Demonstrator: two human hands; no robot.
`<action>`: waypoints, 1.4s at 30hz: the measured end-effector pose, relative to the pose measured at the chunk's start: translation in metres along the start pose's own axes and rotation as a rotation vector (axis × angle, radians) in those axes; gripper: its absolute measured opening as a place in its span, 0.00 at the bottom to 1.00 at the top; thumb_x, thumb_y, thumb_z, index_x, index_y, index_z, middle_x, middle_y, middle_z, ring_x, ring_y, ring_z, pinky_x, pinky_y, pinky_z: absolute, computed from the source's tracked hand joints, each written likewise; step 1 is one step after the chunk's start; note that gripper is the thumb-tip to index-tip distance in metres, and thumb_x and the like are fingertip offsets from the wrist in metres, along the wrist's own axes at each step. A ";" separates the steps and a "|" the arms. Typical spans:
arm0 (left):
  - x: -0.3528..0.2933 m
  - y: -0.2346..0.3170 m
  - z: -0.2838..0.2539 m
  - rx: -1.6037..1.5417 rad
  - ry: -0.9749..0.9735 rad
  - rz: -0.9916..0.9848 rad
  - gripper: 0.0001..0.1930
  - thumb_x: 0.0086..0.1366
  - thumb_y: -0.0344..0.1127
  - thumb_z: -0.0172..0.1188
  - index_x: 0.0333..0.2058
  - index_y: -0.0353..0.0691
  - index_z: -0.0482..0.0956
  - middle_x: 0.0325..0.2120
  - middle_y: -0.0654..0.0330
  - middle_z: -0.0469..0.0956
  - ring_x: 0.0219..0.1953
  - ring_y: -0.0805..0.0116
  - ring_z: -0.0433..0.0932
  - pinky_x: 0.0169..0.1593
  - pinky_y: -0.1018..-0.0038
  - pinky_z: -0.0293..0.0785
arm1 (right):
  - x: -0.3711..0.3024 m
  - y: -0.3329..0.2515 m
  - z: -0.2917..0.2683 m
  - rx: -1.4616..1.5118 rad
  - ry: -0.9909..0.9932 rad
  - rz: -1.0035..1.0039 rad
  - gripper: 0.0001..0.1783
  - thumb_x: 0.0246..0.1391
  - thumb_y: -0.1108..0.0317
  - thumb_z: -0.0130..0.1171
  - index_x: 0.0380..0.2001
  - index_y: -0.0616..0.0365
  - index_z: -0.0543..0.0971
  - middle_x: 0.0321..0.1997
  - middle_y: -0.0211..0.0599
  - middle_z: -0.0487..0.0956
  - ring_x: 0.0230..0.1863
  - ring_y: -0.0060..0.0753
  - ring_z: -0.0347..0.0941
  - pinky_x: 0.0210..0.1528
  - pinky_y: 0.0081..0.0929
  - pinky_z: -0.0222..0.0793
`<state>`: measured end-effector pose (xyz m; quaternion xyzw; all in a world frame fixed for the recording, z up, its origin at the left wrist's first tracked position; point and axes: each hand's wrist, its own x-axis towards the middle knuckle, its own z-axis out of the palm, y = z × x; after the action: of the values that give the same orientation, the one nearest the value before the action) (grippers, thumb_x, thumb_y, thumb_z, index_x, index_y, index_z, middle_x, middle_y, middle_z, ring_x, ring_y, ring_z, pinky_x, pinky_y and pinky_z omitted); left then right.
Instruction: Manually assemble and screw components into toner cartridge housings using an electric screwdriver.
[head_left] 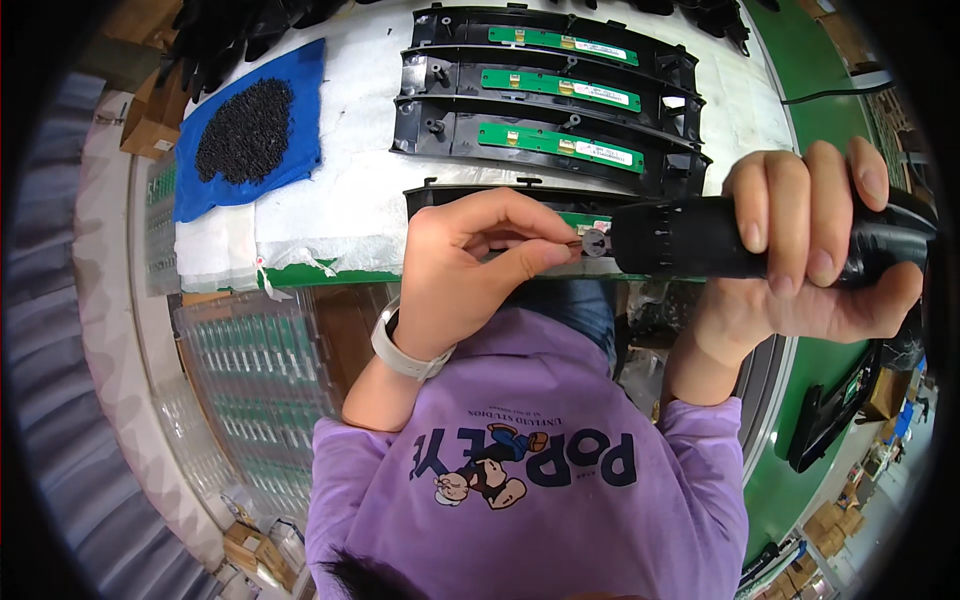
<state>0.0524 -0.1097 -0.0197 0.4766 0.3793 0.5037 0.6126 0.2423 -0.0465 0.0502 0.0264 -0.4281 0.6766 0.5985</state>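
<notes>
Head view: hands (455,270) face inward, the right (790,215) gripping a black driver (680,238).

The right hand (810,240) wraps around a thick black tool (680,238). The left hand (455,265), wearing a pale wristband (408,352), holds thumb and finger close to the tool's round grey tip (596,242). Below lies a long black plastic panel (425,197). Beyond it, three curved black plastic panels (458,137) hold thin green boards (545,143). Tiny black bits (245,135) lie heaped on a blue cloth (306,90).
</notes>
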 end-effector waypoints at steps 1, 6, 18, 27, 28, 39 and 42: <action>-0.001 -0.001 0.000 -0.012 0.009 -0.002 0.12 0.51 0.20 0.61 0.37 0.31 0.76 0.36 0.56 0.78 0.38 0.68 0.78 0.43 0.77 0.74 | -0.002 -0.002 0.000 0.029 0.021 -0.015 0.21 0.44 0.56 0.62 0.35 0.57 0.67 0.16 0.23 0.69 0.13 0.18 0.65 0.25 0.20 0.59; 0.000 0.000 0.006 0.694 0.099 0.436 0.28 0.42 0.40 0.69 0.45 0.40 0.73 0.43 0.58 0.75 0.49 0.58 0.72 0.49 0.64 0.68 | -0.013 -0.013 -0.019 -0.276 -0.222 -0.103 0.24 0.42 0.51 0.67 0.33 0.52 0.68 0.16 0.20 0.73 0.13 0.13 0.68 0.21 0.14 0.64; -0.011 -0.052 0.005 1.347 0.131 0.638 0.13 0.51 0.34 0.60 0.37 0.41 0.75 0.46 0.59 0.73 0.53 0.63 0.70 0.52 0.59 0.61 | -0.023 -0.008 -0.022 -0.726 -0.466 -0.095 0.31 0.42 0.40 0.63 0.39 0.52 0.67 0.19 0.20 0.72 0.13 0.14 0.68 0.16 0.12 0.63; -0.006 -0.056 0.008 1.272 0.186 0.702 0.05 0.50 0.27 0.55 0.29 0.38 0.75 0.38 0.59 0.75 0.50 0.63 0.72 0.49 0.59 0.62 | -0.006 0.001 -0.023 -0.674 -0.378 0.161 0.31 0.40 0.39 0.64 0.37 0.49 0.65 0.20 0.18 0.70 0.15 0.14 0.66 0.19 0.17 0.60; -0.005 -0.057 0.008 1.272 0.192 0.718 0.05 0.49 0.28 0.56 0.28 0.37 0.76 0.38 0.59 0.75 0.50 0.63 0.72 0.49 0.59 0.62 | -0.005 0.001 -0.024 -0.670 -0.383 0.165 0.31 0.40 0.39 0.64 0.37 0.49 0.65 0.20 0.18 0.70 0.15 0.14 0.66 0.19 0.17 0.60; -0.003 -0.045 0.009 1.326 0.155 0.687 0.10 0.50 0.31 0.53 0.31 0.34 0.76 0.43 0.55 0.72 0.54 0.60 0.68 0.51 0.53 0.61 | -0.002 0.016 -0.007 -0.672 -0.281 0.137 0.30 0.42 0.42 0.64 0.34 0.54 0.64 0.18 0.23 0.68 0.12 0.19 0.61 0.16 0.22 0.57; -0.010 -0.033 0.017 1.325 0.117 0.581 0.11 0.53 0.32 0.52 0.34 0.33 0.76 0.48 0.55 0.70 0.56 0.62 0.65 0.54 0.54 0.58 | -0.001 0.011 -0.014 -0.584 -0.361 0.097 0.34 0.39 0.39 0.65 0.37 0.53 0.66 0.18 0.21 0.71 0.11 0.19 0.62 0.16 0.19 0.58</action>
<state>0.0749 -0.1241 -0.0475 0.8015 0.4951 0.3352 0.0152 0.2400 -0.0380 0.0345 -0.0469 -0.7034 0.5376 0.4627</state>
